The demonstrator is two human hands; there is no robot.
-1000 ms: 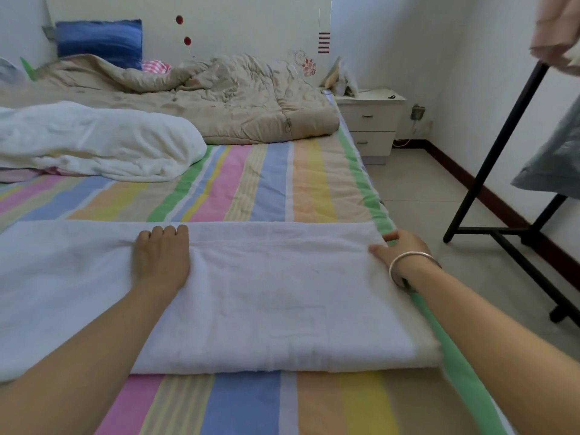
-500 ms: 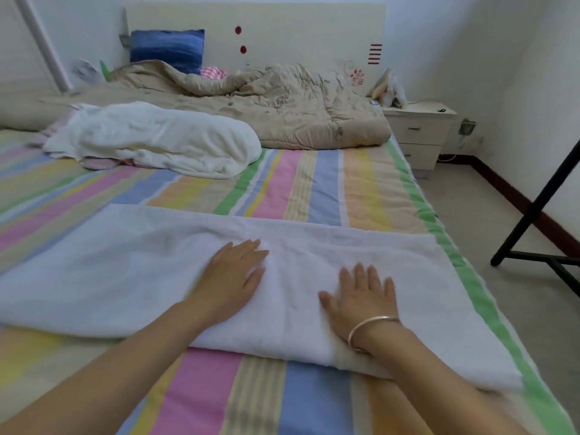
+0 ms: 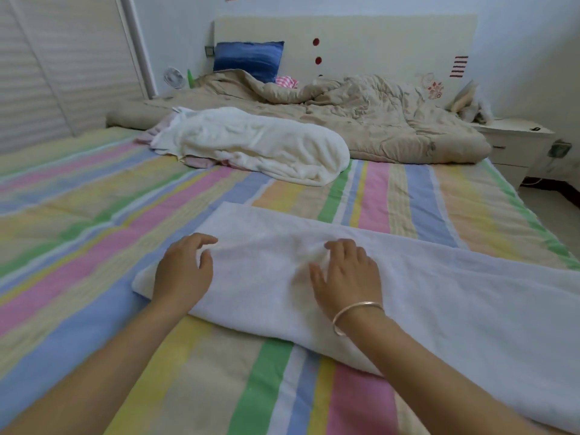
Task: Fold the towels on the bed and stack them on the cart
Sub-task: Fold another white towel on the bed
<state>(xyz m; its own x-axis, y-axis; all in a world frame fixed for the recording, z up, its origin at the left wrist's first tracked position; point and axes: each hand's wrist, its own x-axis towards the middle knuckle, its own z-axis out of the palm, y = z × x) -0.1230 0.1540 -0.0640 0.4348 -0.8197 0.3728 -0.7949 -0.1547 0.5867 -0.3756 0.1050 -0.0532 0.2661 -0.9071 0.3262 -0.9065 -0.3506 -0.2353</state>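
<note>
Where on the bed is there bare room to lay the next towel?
Bare striped bedsheet lies left of the folded white towel, and in a band between it and the crumpled cream towel heap. Crowded: the headboard end, under the beige quilt.

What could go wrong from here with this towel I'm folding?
The white towel bunches under the right hand, so wrinkles may get folded in. The left hand grips only one end, so the layers may shift apart. The other end runs toward the edge of the bed and might slide off.
</note>
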